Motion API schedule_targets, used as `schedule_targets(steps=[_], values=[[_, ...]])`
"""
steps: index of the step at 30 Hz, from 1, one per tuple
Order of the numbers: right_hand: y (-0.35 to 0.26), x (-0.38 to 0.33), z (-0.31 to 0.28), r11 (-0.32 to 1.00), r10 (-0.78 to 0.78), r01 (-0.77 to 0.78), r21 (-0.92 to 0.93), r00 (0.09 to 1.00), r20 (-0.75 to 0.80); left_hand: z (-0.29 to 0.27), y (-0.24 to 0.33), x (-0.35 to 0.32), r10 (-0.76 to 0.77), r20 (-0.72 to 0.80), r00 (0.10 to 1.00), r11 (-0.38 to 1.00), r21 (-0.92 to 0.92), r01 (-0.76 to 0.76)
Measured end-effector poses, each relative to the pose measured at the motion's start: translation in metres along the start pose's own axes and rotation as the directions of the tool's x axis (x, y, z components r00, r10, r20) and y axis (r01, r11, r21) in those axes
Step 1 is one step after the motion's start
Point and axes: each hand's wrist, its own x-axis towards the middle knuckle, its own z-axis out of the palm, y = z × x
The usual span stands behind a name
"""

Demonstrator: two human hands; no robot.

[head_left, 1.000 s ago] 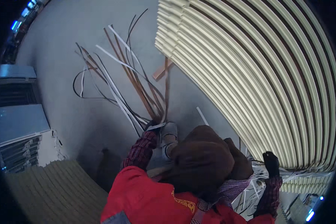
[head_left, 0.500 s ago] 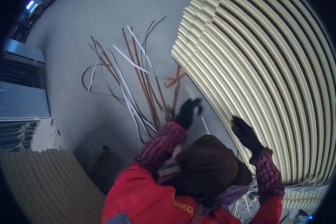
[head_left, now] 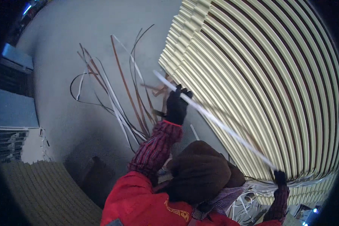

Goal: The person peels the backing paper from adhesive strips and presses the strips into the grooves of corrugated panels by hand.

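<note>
A long white strap (head_left: 226,129) stretches slantwise over the near edge of a stack of cream corrugated panels (head_left: 229,83). My left hand (head_left: 177,105), in a black glove, is closed round it close to its far end. At the strap's near end, my black-gloved right hand (head_left: 280,177) is closed on it beside the stack's lower right part. A blurred brownish band runs alongside the strap; whether it is a second strap or a shadow, I cannot tell. Left of my left hand, several brown, black and white straps (head_left: 118,75) lie fanned out on the floor.
Tangled clear and white strapping (head_left: 301,184) crosses the stack's near end. A brown block (head_left: 160,90) lies by the stack's left edge. Ribbed brownish sheets (head_left: 45,188) fill the lower left. Grey-blue cabinets (head_left: 15,107) stand at the far left.
The white strap now spans between my hands. My right hand has moved down and right, while my left hand has shifted slightly left. Some straps have left the floor pile.
</note>
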Motion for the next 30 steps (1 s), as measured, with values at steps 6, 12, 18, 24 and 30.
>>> schedule_targets(steps=[6, 12, 18, 24, 30], values=[[0.033, -0.173, 0.044, 0.955, 0.269, -0.126, -0.269, 0.751, 0.603, 0.006, -0.034, -0.035, -0.093, 0.143, 0.985, 0.824, 0.567, -0.005], [-0.141, 0.078, -0.073, 0.886, 0.01, -0.039, 0.462, 0.998, 0.064, 0.067, -0.065, -0.08, -0.278, 0.347, 0.896, 0.41, 0.886, -0.216], [-0.311, 0.186, -0.322, 0.242, 0.048, 0.473, 0.847, 0.866, -0.497, 0.059, -0.085, -0.086, -0.082, 0.705, 0.704, -0.049, 0.703, -0.709], [-0.337, 0.208, -0.32, 0.153, -0.134, 0.608, 0.779, 0.794, -0.593, 0.088, -0.077, -0.092, 0.043, 0.736, 0.676, -0.161, 0.673, -0.722], [-0.335, 0.203, -0.335, 0.219, 0.049, 0.36, 0.907, 0.924, -0.378, 0.111, -0.055, -0.092, -0.105, 0.748, 0.656, -0.029, 0.657, -0.754]])
